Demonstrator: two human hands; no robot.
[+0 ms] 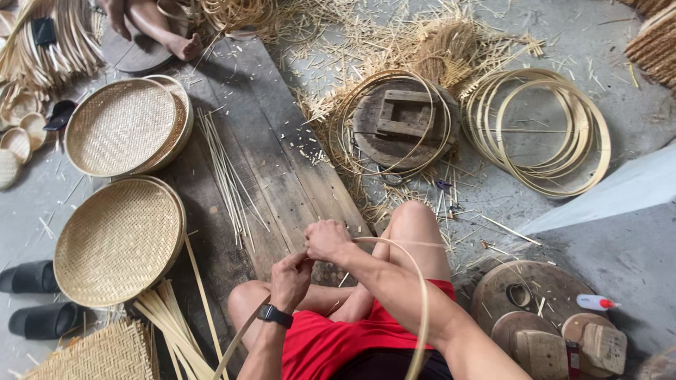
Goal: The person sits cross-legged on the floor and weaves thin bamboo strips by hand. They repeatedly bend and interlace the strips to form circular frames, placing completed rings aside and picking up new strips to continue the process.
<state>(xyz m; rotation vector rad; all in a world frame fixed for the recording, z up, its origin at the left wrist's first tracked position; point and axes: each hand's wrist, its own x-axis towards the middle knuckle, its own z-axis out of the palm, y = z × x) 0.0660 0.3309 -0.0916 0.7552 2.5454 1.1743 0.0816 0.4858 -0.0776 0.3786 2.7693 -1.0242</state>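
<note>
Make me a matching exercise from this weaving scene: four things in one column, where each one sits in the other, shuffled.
Things:
1. bamboo strip
2. stack of hoops
3. black sandals
4. thin splints

Places:
A. lying on the wooden plank
B. far left on the floor
C. bent in the left hand and right hand
D. upper right on the concrete

Pairs: 1-C, 2-D, 3-B, 4-A

Two large round woven trays (120, 239) lie at nine o'clock, two black sandals (35, 295) at eight, one lighter (597, 302) at four.
</note>
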